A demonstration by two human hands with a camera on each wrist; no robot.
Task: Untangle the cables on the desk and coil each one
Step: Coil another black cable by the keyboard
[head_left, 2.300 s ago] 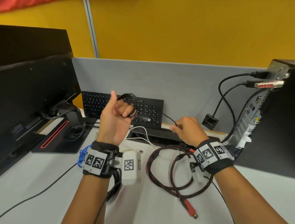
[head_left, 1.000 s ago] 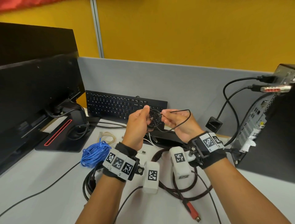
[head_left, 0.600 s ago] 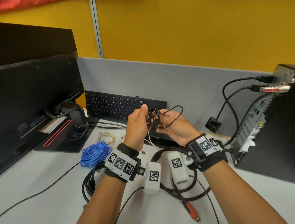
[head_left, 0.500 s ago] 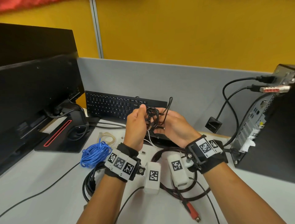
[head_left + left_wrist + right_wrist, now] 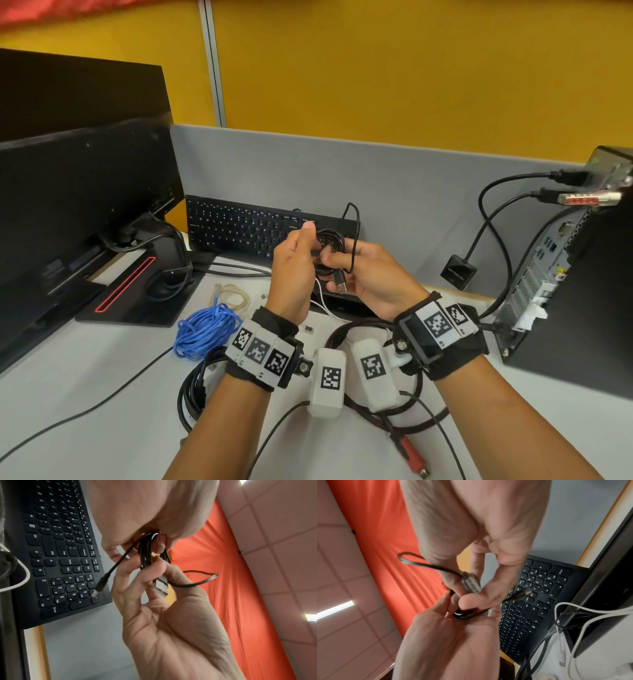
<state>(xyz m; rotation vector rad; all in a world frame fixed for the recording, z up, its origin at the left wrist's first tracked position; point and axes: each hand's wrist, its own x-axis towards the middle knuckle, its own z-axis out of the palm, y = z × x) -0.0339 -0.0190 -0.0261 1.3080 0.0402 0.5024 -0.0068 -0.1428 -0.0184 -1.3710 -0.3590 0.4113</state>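
My left hand (image 5: 295,265) and right hand (image 5: 371,274) meet above the white desk (image 5: 85,383), both pinching one thin black USB cable wound into a small coil (image 5: 329,241). My left fingers curl round the bundled turns; my right thumb and fingers clamp the coil with its flat metal plug (image 5: 161,586). One loose loop (image 5: 354,222) rises beyond my grip. Below my wrists lie a coiled blue cable (image 5: 205,327) and a braided dark-red cable (image 5: 424,425); the black keyboard (image 5: 239,229) sits beyond my fingers.

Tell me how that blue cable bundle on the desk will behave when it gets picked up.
The blue cable bundle is loosely gathered with no tie visible, so it will probably sag and shed loops if lifted by one strand. Its thin strands look light. It lies partly over a black cable coil, which may drag along.
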